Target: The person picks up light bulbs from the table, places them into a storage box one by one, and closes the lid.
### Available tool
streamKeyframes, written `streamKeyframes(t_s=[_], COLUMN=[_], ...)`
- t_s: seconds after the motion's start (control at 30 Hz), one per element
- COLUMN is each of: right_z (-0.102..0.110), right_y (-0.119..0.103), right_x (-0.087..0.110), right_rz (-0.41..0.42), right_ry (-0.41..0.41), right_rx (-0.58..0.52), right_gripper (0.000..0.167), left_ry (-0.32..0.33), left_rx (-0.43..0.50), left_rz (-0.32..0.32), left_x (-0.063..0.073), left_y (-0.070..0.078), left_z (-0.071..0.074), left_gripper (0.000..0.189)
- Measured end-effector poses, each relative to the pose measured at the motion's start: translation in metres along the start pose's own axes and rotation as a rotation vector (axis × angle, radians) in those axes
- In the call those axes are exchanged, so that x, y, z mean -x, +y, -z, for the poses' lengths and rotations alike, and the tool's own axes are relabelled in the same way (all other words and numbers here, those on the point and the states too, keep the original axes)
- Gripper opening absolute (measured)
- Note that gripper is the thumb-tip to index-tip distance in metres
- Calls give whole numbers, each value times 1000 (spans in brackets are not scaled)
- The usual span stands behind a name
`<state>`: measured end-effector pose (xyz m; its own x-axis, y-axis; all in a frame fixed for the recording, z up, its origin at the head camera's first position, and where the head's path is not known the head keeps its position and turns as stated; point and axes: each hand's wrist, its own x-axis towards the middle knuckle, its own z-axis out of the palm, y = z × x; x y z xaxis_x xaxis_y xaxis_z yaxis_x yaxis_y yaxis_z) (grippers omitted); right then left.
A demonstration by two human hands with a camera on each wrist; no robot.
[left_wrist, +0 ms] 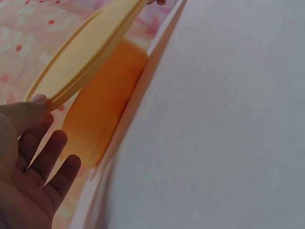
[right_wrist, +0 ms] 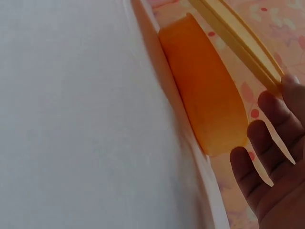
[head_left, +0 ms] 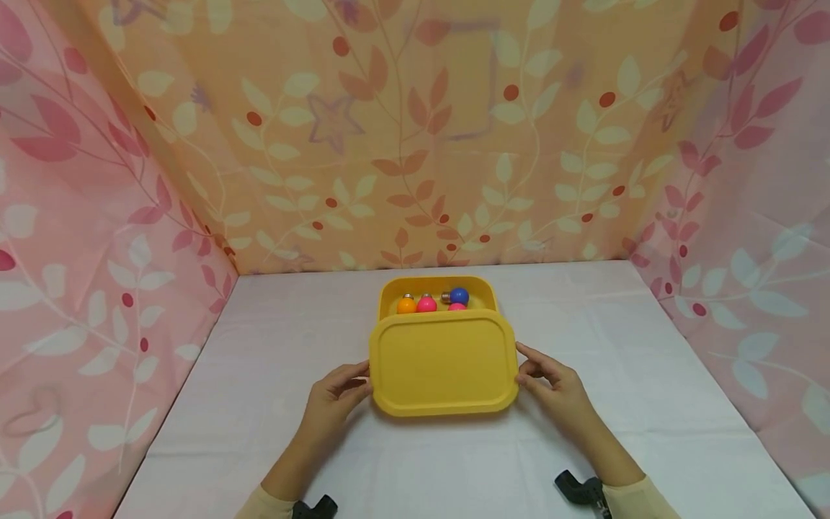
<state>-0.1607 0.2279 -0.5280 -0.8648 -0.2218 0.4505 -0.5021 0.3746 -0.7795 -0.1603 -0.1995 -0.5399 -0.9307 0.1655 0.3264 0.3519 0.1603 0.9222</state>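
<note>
Both hands hold a yellow rectangular lid (head_left: 444, 364) by its two short ends. My left hand (head_left: 336, 400) pinches the left end between thumb and fingers, and my right hand (head_left: 556, 389) pinches the right end. Behind and partly under the lid stands a yellow box (head_left: 384, 294) on the table. Inside its uncovered back part lie an orange bulb (head_left: 406, 304), a pink bulb (head_left: 426, 303), a blue bulb (head_left: 459, 295) and part of another pink bulb (head_left: 457, 306). In both wrist views the lid is tilted and raised above the box's side wall (right_wrist: 200, 86).
A white cloth (head_left: 259, 425) covers the table. Patterned fabric walls (head_left: 415, 144) close off the back and both sides. Each wrist wears a black strap mount (head_left: 579, 487).
</note>
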Motion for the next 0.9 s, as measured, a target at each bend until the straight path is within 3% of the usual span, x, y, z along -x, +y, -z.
streamKeyframes(t_s=[0.13,0.27,0.47,0.67,0.8,0.9], right_z=[5,6,7,8,9,10], right_y=[5,5,3,3,1,3], right_x=[0,-1,0,0,-3,-5], right_rz=[4,45,70,68,79,131], right_ry=[-126,-193,-170,-163,-157,-147], right_rx=[-75,-64,-18,-38,-54,-67], right_gripper=[80,89,90,91,91,93], left_ry=[-60,-123,-185,-176,-173,-183], left_rx=[-21,-91,-184,-225,-205,-148], left_rz=[23,-17,-55,-97,-95,-70], left_x=[-1,-3,-5,-5,-5,-4], left_y=[2,3,0,0,3,6], left_z=[6,13,15,15,17,17], left_gripper=[55,68,80,80,79,77])
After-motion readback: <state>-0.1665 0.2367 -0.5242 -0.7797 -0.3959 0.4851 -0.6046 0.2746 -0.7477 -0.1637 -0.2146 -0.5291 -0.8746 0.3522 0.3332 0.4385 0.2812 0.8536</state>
